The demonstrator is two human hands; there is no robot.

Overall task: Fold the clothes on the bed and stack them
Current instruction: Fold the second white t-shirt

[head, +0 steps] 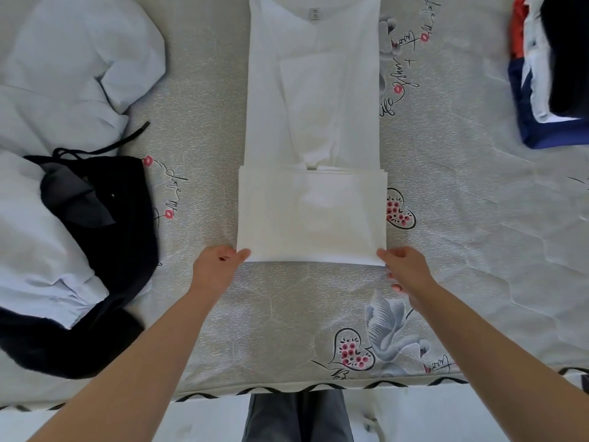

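Fingers of both hands curl onto the near corners of a white shirt (312, 129) lying in the middle of the bed (287, 314). On the left hand (216, 269) the thumb lies on top of the near left corner with the other fingers tucked under the cloth, pinching it. The right hand (406, 272) pinches the near right corner in the same way, thumb above and fingertips showing below the edge.

That shirt is narrowed into a long strip with its sides turned in, and its lower part is doubled over toward the collar, so the hands grip a folded edge. Its collar and neck label lie at the far end.

Left of it, well apart, a heap of unfolded clothes holds a dark garment (105, 237) with a drawstring and pale blue garments (63, 65). Far right, a stack of folded clothes (548, 78) shows dark, white, blue and orange layers.
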